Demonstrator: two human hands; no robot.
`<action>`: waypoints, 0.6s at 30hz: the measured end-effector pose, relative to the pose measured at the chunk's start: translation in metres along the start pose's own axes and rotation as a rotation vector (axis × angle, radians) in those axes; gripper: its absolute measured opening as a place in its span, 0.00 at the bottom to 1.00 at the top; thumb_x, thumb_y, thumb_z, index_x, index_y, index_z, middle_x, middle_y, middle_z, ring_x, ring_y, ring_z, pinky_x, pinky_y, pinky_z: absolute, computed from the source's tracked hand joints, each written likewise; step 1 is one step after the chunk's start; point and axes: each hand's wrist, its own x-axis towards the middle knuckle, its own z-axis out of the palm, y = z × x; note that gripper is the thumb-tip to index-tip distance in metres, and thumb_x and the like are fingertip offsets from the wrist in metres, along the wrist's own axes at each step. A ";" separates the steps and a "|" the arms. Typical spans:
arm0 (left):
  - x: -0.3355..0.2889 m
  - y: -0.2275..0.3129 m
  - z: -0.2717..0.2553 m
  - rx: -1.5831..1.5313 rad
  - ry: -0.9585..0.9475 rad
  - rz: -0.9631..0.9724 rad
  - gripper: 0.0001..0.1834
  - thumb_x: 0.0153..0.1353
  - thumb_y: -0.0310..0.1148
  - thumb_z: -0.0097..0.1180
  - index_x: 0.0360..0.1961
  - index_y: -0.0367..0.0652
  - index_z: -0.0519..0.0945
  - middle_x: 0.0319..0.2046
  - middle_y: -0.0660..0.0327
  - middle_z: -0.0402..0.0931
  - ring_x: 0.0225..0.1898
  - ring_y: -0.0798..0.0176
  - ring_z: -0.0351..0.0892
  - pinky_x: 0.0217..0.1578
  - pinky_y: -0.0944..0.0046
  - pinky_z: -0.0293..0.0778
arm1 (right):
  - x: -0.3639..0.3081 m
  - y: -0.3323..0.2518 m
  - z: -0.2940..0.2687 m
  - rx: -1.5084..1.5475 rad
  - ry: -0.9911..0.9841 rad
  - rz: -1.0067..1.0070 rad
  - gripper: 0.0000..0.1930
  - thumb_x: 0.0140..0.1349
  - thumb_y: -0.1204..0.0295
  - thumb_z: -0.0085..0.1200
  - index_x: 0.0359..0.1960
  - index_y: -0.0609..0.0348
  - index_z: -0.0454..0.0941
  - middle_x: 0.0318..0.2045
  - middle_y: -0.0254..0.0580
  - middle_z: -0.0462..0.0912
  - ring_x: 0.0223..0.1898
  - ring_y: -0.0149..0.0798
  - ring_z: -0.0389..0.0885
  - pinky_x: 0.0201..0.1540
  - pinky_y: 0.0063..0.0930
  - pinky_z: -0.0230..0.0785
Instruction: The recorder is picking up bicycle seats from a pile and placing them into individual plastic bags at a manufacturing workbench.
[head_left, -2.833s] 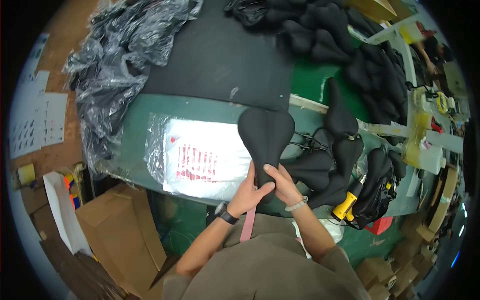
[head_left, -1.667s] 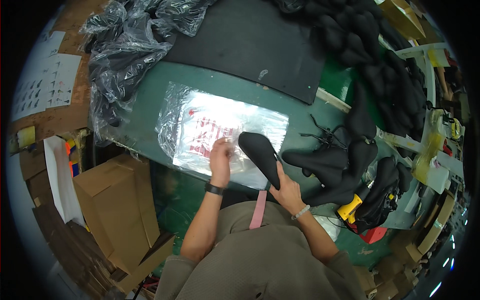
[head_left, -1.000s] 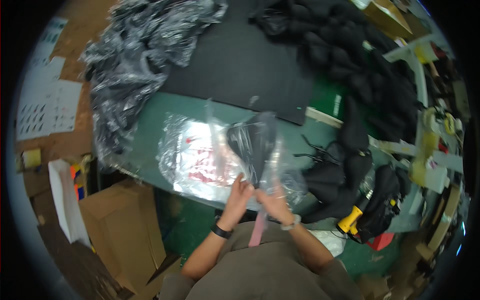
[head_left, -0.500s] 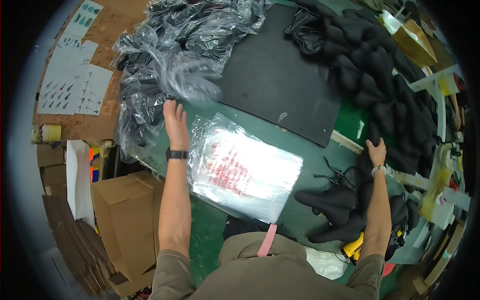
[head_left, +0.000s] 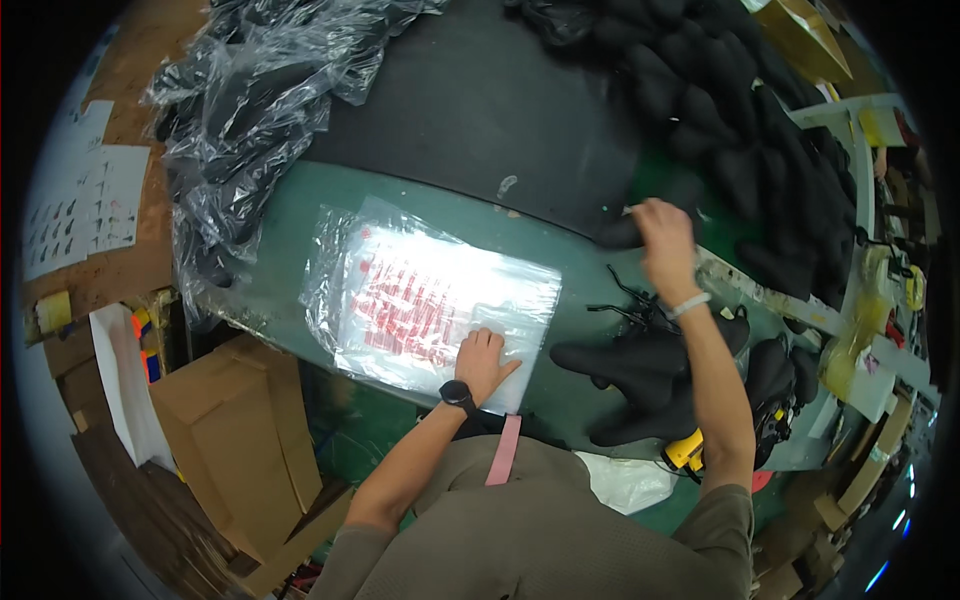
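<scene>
Fingers (head_left: 488, 340) of the left hand (head_left: 484, 364) lie loosely spread, palm down and grasping nothing, on the lower right part of a stack of clear plastic bags (head_left: 505, 282) with red print, around the middle of the frame. Such thin, slick sheets would slide easily, so the flat palm probably serves to keep them still. The right hand (head_left: 664, 240), higher and right of centre, is curled and appears to grip one end of a black bike seat (head_left: 620, 234); blur hides just how the fingers wrap it. That seat is apart from the bags, near the lower right edge of a black mat (head_left: 460, 110). Below the hand, bent black rods (head_left: 630, 312) lie on the green table (head_left: 285, 240), and just beyond them loose seats (head_left: 620, 365) overlap, presumably left there for easy reach. A yellow tool (head_left: 684, 452) shows at lower right, beside the right forearm (head_left: 722, 400). A heap of bare seats (head_left: 720, 130) fills the upper right; plastic-covered dark shapes (head_left: 270, 120) fill the upper left, and the mat between probably helps keep the two apart.
</scene>
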 end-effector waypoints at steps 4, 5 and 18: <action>0.009 -0.009 0.020 -0.043 0.020 0.026 0.19 0.53 0.42 0.69 0.34 0.39 0.77 0.36 0.54 0.72 0.42 0.48 0.71 0.43 0.52 0.71 | 0.013 -0.050 0.024 0.006 -0.115 -0.386 0.14 0.55 0.76 0.50 0.45 0.56 0.77 0.53 0.45 0.76 0.59 0.50 0.73 0.66 0.45 0.60; 0.010 -0.007 0.019 -0.113 0.046 0.029 0.18 0.53 0.42 0.69 0.33 0.39 0.78 0.35 0.54 0.72 0.42 0.48 0.71 0.42 0.52 0.71 | 0.007 -0.052 0.033 0.030 -0.144 -0.373 0.14 0.55 0.77 0.50 0.44 0.57 0.78 0.54 0.45 0.76 0.61 0.50 0.71 0.68 0.45 0.59; -0.001 -0.038 -0.006 -0.313 -0.112 -0.059 0.13 0.65 0.37 0.55 0.36 0.36 0.82 0.33 0.52 0.79 0.36 0.48 0.78 0.40 0.54 0.74 | -0.039 -0.090 0.111 1.339 0.393 1.018 0.30 0.63 0.59 0.62 0.57 0.70 0.68 0.45 0.49 0.81 0.41 0.38 0.79 0.46 0.32 0.73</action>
